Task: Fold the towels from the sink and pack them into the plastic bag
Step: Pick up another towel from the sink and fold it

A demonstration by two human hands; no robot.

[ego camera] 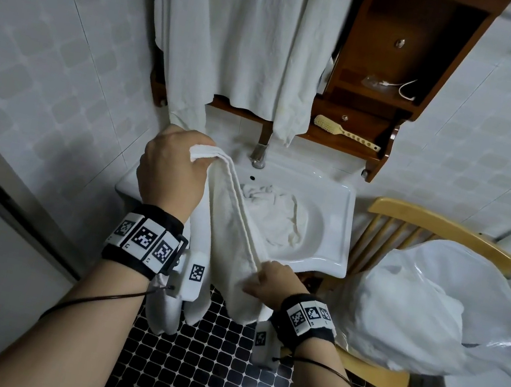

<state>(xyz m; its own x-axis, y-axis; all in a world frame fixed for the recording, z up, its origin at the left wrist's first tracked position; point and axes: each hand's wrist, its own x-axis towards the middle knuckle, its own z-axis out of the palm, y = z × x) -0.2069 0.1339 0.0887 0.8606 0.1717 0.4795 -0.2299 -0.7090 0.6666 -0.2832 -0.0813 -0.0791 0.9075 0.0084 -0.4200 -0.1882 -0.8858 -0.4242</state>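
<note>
Head view: a person holds a white towel (235,224) up in front of the sink (342,205)
Left hand (172,172): fingers curled tight round the towel's top end
Right hand (269,281): pinches the towel's lower edge
Sink: more towels (278,212) lie bunched in the bowl
Bag (470,285): on the chair (439,227), just right of the sink

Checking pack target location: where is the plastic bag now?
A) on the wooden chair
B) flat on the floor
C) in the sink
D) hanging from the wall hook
A: the plastic bag lies open on the wooden chair, to the right of the sink.
</note>
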